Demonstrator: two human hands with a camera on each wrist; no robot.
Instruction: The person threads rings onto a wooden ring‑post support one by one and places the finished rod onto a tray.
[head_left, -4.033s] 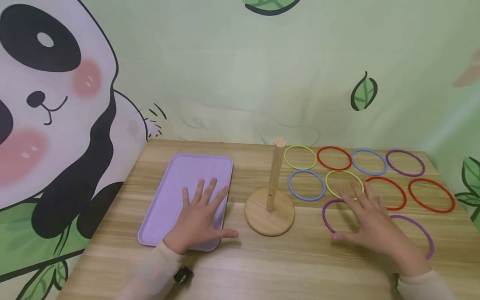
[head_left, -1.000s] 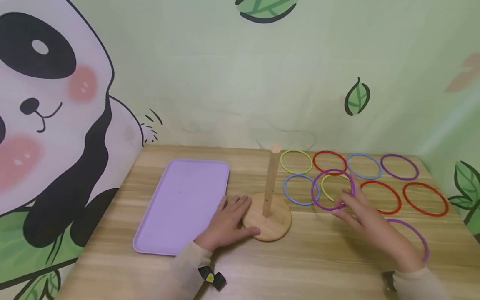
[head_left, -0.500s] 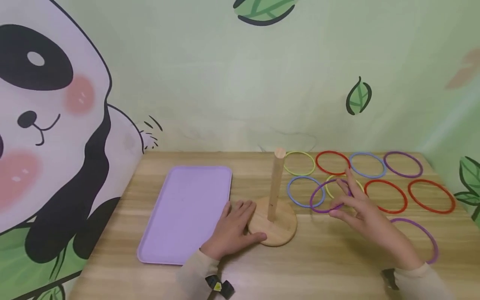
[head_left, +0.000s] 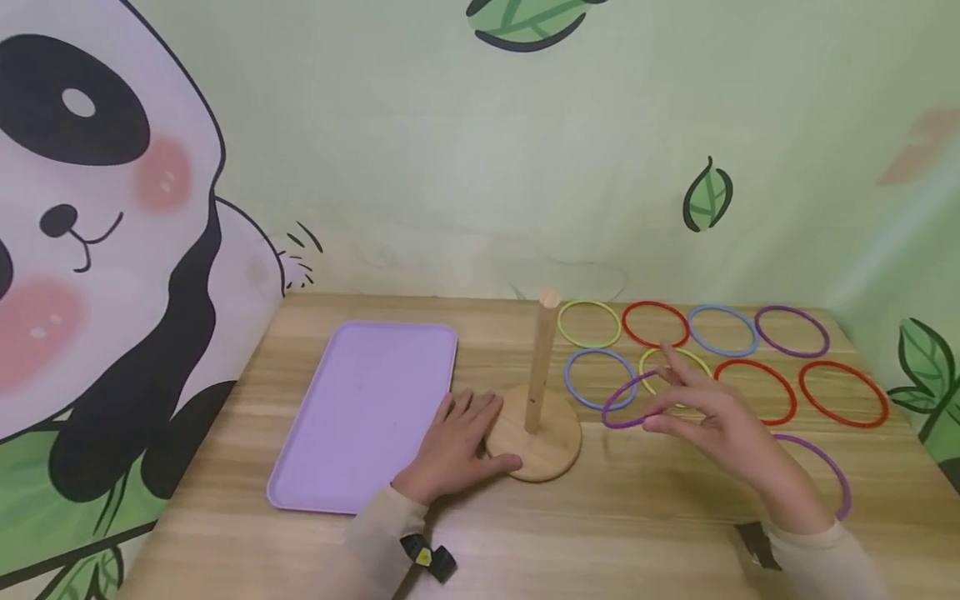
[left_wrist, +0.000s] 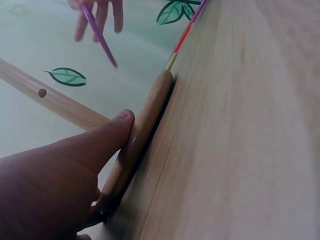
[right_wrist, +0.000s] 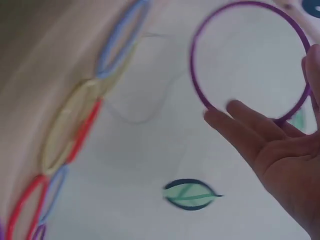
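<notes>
Noted nearest, across the bottom of the frame, wood-grain bench (head_left: pixel 570 542), with left sleeve (head_left: pixel 378 529) at bottom centre and right sleeve (head_left: pixel 817 554) at lower right. Saw purple hoop (head_left: pixel 847 492) lying at lower right, partly hidden behind the right forearm.

Found purple ring (head_left: pixel 622 427) right of frame centre, raised off the bench (checked against both wrist views). Judged the step in hand, carrying the ring while steadying wooden base (head_left: pixel 551 454), best done with a light, sure pinch at one edge and an unhurried wrist, for fear of swing or tilt in so thin a loop. Advised even downward weight low on the rim, away from post (head_left: pixel 540 367), against tipping.

Recorded right hand (head_left: pixel 712 417) reaching in from lower right, pointing toward upper left, thumb and forefinger meeting on the ring's right edge, one finger lifted straight above. Logged its grip as narrow, holding only the purple ring. Recorded left hand (head_left: pixel 457 454) angled up from bottom centre, fingers extended along the base's left side, thumb touching the near rim. Logged that grip as wide, nothing pinched.

Spotted lilac tray (head_left: pixel 352 417) left of centre. Counted beyond the held ring blue ring (head_left: pixel 567 387), yellow ring (head_left: pixel 701 357), inner red ring (head_left: pixel 793 396) and outer red ring (head_left: pixel 887 406); advised ample height over these. Saw another row of four farther back, then green wall (head_left: pixel 375 167) with painted panda (head_left: pixel 150 250) at upper left.
</notes>
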